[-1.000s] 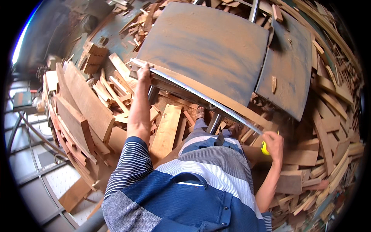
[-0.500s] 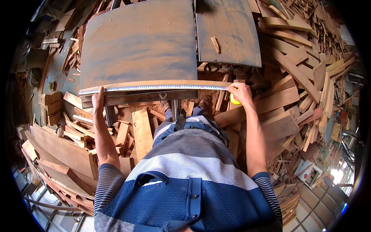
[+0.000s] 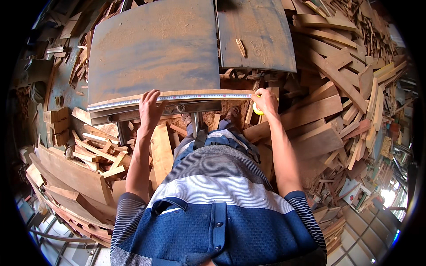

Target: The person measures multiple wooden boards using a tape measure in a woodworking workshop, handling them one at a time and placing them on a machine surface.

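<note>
A long, narrow wooden strip (image 3: pixel 195 94) lies along the near edge of a dusty metal machine table (image 3: pixel 155 53). Its right end reaches out past that table. A white tape measure blade (image 3: pixel 199 96) is stretched along the strip's near side. At the right end, my right hand (image 3: pixel 267 103) is closed around the yellow tape measure case (image 3: pixel 257 109), only part of which shows. My left hand (image 3: pixel 151 108) is over the strip left of its middle, thumb apart from the bent fingers. It covers a short length of blade and wood there.
A second metal table section (image 3: pixel 257 40) sits at the far right, with a small wood splinter (image 3: pixel 241 47) on its sawdust. Stacked boards (image 3: pixel 319 108) fill the right side. Offcuts (image 3: pixel 100 144) and a large plank (image 3: pixel 73 173) lie at left. My feet stand among scraps.
My left hand has moved right along the strip, away from its left end. The right hand still holds the tape measure at the other end. The whole view has shifted slightly.
</note>
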